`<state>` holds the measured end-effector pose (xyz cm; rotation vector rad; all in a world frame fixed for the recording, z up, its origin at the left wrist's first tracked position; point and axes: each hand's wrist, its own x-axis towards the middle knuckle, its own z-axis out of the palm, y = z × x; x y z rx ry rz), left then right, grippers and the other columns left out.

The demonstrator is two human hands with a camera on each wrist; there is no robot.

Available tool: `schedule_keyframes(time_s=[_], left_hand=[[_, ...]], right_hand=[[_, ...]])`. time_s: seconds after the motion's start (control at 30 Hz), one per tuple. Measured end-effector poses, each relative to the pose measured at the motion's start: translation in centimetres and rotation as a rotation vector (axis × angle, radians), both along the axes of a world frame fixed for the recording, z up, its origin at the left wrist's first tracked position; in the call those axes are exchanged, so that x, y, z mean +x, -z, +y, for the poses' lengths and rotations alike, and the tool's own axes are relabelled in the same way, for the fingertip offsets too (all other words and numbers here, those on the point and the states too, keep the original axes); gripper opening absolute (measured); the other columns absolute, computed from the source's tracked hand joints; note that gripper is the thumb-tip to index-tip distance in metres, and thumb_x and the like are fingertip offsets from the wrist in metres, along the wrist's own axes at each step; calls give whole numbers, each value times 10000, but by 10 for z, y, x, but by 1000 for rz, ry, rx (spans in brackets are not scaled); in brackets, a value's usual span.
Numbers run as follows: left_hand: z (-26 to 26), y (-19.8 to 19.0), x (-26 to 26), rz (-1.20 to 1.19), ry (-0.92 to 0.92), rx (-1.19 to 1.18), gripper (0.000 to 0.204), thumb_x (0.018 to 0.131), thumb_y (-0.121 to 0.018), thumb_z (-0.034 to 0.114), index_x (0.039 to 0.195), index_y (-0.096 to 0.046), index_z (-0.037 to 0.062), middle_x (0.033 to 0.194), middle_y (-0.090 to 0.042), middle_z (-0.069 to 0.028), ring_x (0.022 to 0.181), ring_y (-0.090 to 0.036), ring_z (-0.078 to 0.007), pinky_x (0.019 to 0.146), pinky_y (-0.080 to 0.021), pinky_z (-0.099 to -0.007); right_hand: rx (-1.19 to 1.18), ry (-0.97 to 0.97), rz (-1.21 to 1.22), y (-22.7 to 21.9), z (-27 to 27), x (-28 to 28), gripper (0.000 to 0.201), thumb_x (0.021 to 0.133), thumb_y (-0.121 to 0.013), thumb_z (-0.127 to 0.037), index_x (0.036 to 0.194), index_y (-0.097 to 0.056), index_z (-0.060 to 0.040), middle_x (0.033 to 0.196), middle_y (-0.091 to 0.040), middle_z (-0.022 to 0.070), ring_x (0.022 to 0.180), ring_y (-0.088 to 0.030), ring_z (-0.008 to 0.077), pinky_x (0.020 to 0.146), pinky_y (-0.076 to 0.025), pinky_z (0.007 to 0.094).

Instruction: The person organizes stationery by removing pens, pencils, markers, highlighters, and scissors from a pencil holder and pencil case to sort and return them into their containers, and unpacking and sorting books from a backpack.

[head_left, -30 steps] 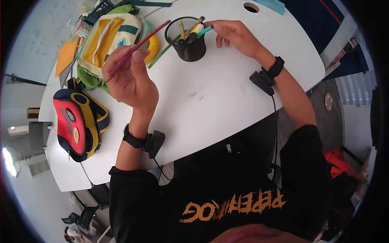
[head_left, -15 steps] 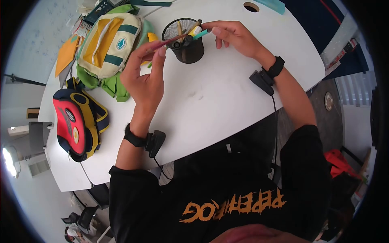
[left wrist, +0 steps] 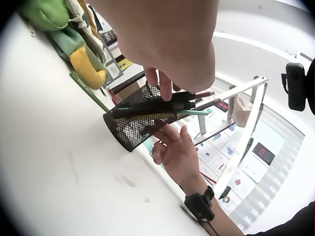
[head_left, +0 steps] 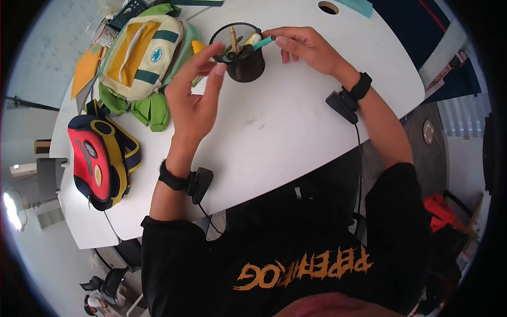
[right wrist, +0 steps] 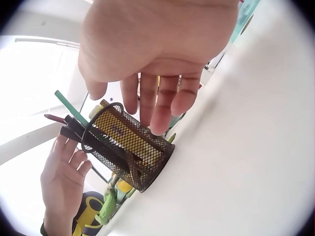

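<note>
A black mesh pen cup [head_left: 247, 68] stands upright on the white table with several pens and markers in it, one of them a teal pen [head_left: 264, 43]. In the right wrist view a dark red pencil [right wrist: 55, 118] sticks out of the cup [right wrist: 125, 147]. The left hand [head_left: 194, 100] is at the cup's left rim, fingers and thumb apart, holding nothing that shows. At the cup's other side the right hand [head_left: 311, 50] has loosely bent fingers close to the rim; whether they touch it cannot be told.
A cream and green bag [head_left: 153, 58] lies at the back left, with a yellow part between it and the cup. Nearer the person is a red and navy bag [head_left: 92, 158]. The table [head_left: 274, 142] has a round hole [head_left: 328, 8] at the far right.
The left hand has come right to the cup and let go of the dark red pencil, which now stands in the cup. The cup has shifted slightly left. The right hand has barely moved.
</note>
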<state>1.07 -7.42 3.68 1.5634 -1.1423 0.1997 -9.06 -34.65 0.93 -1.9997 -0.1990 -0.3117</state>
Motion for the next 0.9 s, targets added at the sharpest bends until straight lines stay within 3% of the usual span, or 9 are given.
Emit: schedule_keyframes(time_s=[0.07,0.17,0.27,0.33,0.43,0.47,0.67,0.8,0.9], left_hand=[[9,4,7,101,-155,129,266,1065,-655,123,1277,-713,-28,1205,-782,-109,925,-746,-149,832,-588,-305],[19,8,23,-24,-342,373,218,1004,-712,130,1194,-756,32,1063,-806,-88,824,-753,-165,763,-576,-320],[19,19,30,-139,-480,592,178,936,-757,166,1088,-794,81,970,-797,-79,797,-757,-238,737,-576,-378],[27,27,31,-281,-466,678,172,936,-747,191,1066,-794,89,946,-796,-70,796,-754,-275,724,-573,-412],[25,20,27,-180,-458,826,200,923,-753,215,1082,-787,99,917,-790,-70,797,-748,-296,728,-573,-424],[23,19,32,-189,-466,814,200,923,-753,215,1082,-787,99,917,-790,-70,797,-748,-296,728,-573,-424],[26,25,36,-77,-390,783,199,929,-738,196,1048,-756,37,865,-770,-103,754,-742,-269,704,-566,-396],[19,20,30,166,-286,530,171,966,-713,117,1060,-690,-23,866,-763,-90,715,-694,-148,667,-536,-295],[15,10,24,245,-218,399,158,981,-702,66,1094,-651,-32,919,-766,-77,713,-647,-85,661,-517,-247]], right_hand=[[47,6,38,2,2,-1,420,1116,-591,-356,1402,-702,-69,1190,-767,49,759,-613,114,748,-563,282],[8,3,13,3,1,0,433,1137,-529,-350,1420,-681,-61,952,-701,0,782,-673,87,662,-497,256],[62,22,31,3,2,0,425,1111,-598,-370,1394,-707,-73,1171,-767,48,769,-618,113,750,-565,281],[38,32,55,7,4,-2,421,1111,-598,-371,1387,-713,-75,1171,-767,49,768,-616,111,751,-565,281],[-3,38,43,1,2,0,413,1124,-568,-344,1401,-700,-68,1066,-733,27,772,-633,98,722,-536,271],[8,28,50,2,3,0,409,1137,-537,-316,1421,-681,-59,961,-700,3,778,-653,86,692,-507,263],[3,45,73,6,3,0,399,1131,-553,-296,1415,-681,-47,973,-699,19,766,-647,97,705,-520,272],[42,59,69,10,0,2,395,1105,-609,-357,1373,-723,-90,1110,-778,62,747,-612,110,744,-559,279],[45,27,82,6,1,2,386,1127,-568,-274,1407,-680,-33,1060,-730,26,790,-642,94,731,-540,278]])
